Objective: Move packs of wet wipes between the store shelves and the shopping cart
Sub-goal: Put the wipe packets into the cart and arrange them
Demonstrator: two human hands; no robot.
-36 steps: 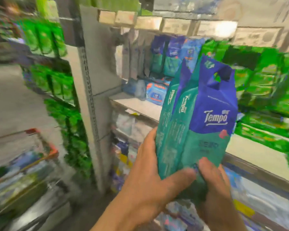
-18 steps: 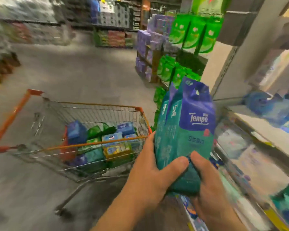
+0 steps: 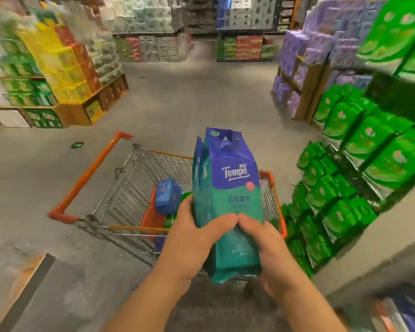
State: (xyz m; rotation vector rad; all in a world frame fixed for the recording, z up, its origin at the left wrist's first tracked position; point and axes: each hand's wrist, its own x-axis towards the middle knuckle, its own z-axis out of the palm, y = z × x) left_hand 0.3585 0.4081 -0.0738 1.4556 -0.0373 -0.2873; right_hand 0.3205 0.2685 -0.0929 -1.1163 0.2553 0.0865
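Observation:
A tall teal and purple Tempo wet wipes pack (image 3: pixel 228 188) stands upright in both my hands, over the near side of the shopping cart (image 3: pixel 120 183). My left hand (image 3: pixel 197 233) grips its lower left side, thumb across the front. My right hand (image 3: pixel 271 250) grips the lower right side, its thumb meeting the left thumb. The wire cart has orange rails and holds a blue pack (image 3: pixel 167 195) and green packs, mostly hidden behind my hands.
Green packs fill the shelves (image 3: pixel 350 168) on the right, close to the cart. Purple packs (image 3: pixel 304 58) stack behind them. Yellow and green boxes (image 3: pixel 53 75) pile on the left. Grey floor (image 3: pixel 189 97) stretches ahead of the cart.
My view has swung left from the shelf to the aisle. The pack, held in both hands, now sits over the cart, which has come to the centre.

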